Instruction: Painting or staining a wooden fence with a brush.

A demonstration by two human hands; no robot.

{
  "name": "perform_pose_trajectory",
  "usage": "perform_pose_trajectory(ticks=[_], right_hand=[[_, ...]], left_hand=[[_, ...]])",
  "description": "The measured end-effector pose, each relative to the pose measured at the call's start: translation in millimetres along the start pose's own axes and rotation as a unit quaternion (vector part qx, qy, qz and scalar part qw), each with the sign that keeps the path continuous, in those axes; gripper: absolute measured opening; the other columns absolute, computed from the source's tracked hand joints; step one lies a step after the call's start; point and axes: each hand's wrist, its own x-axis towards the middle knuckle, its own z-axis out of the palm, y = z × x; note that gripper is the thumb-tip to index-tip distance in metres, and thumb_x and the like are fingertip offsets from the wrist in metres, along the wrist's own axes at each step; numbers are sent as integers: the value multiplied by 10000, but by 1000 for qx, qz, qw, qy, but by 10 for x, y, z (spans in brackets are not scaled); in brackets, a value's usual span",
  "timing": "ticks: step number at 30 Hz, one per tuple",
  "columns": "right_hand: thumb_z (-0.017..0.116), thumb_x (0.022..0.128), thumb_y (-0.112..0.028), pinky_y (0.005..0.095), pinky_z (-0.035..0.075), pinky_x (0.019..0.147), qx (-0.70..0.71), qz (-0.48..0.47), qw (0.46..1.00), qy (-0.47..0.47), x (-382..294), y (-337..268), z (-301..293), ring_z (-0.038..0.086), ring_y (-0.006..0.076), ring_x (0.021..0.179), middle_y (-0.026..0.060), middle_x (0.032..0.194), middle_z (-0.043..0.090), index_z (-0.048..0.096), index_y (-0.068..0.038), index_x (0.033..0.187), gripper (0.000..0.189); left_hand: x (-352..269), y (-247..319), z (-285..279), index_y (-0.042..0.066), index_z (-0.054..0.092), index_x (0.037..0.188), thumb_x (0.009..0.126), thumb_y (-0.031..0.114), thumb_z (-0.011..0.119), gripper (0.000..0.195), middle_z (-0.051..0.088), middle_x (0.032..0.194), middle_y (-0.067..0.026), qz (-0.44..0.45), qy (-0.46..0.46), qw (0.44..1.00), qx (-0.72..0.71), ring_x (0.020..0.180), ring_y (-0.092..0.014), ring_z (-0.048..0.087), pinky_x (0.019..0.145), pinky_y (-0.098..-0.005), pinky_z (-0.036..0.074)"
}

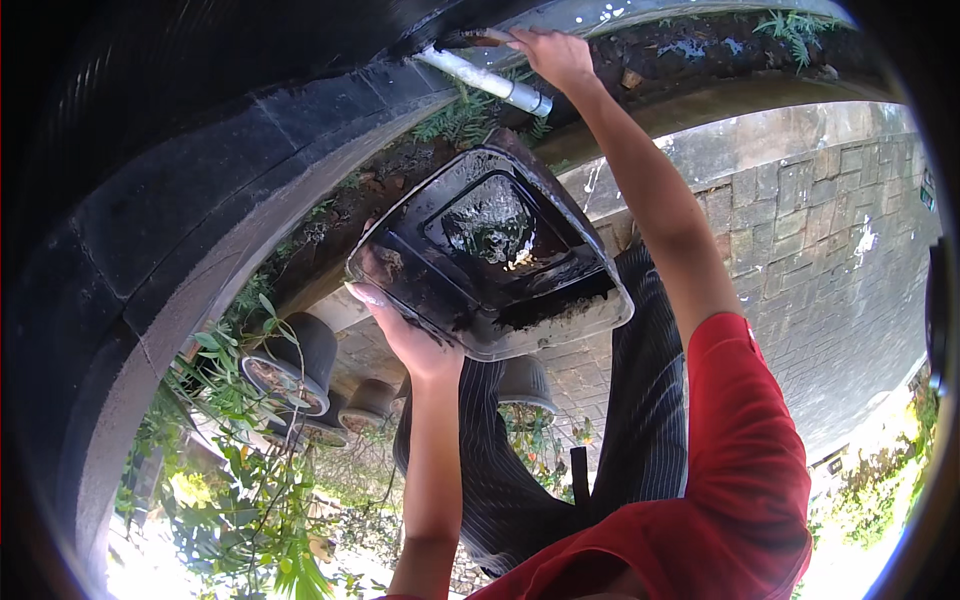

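Observation:
My left hand (409, 330) grips the near left side of a clear plastic container (551, 341), its thumb over the rim. Black paint (499, 229) coats the container's inside and lies wet and shiny at the bottom, with a few pale specks in it. Farther up, my right hand (555, 58) is closed on the handle of a paintbrush (487, 36). The brush's dark head is at the black wall (202, 67), just above a short white pipe (487, 81) that sticks out there. Dark shadow hides exactly where the bristles touch.
A dark tiled ledge (187, 195) curves along the wall's foot. Beside it runs a soil bed with ferns (457, 120) and a low kerb. Several potted plants, one in a grey pot (300, 352), stand at the left. Paving bricks (810, 202) cover the ground, with white splashes.

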Motion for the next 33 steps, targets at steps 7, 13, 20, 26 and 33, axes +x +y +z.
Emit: perform_pose_trajectory(ticks=[7,13,20,26,33], right_hand=[[444,908,-383,435,514,517,22,150,988,-16,-261,-424,144,646,329,653,100,778,649,531,-145,966,260],[436,909,-382,461,503,582,56,218,974,-14,-280,-394,93,635,351,699,116,786,652,535,-135,948,269],[419,918,-370,464,503,613,53,228,972,-31,-460,-350,-129,632,342,719,107,828,654,560,-143,946,269],[438,912,-374,428,506,513,39,176,983,43,-585,-254,-379,636,322,641,78,769,638,558,-160,961,250],[455,906,-370,414,505,517,5,90,996,11,-316,-466,-439,633,315,632,84,762,628,573,-158,967,250]], left_hand=[[17,-35,70,89,281,1369,911,565,316,661,439,1257,-74,3,5,1000,9,1111,-213,455,959,-352,369],[-27,-123,35,82,301,1359,910,551,341,651,431,1280,-78,-4,-11,1000,-25,1136,-226,444,977,-368,355],[-47,-180,-61,69,316,1350,915,538,342,640,416,1314,-91,7,-21,1000,-21,1181,-244,420,1021,-388,317],[-40,-153,-102,67,320,1348,920,528,345,630,423,1308,-89,28,-23,999,-40,1172,-242,426,1014,-382,320],[-82,-207,-66,66,336,1339,920,530,345,626,432,1305,-84,34,1,999,-25,1163,-229,436,1008,-367,325]])
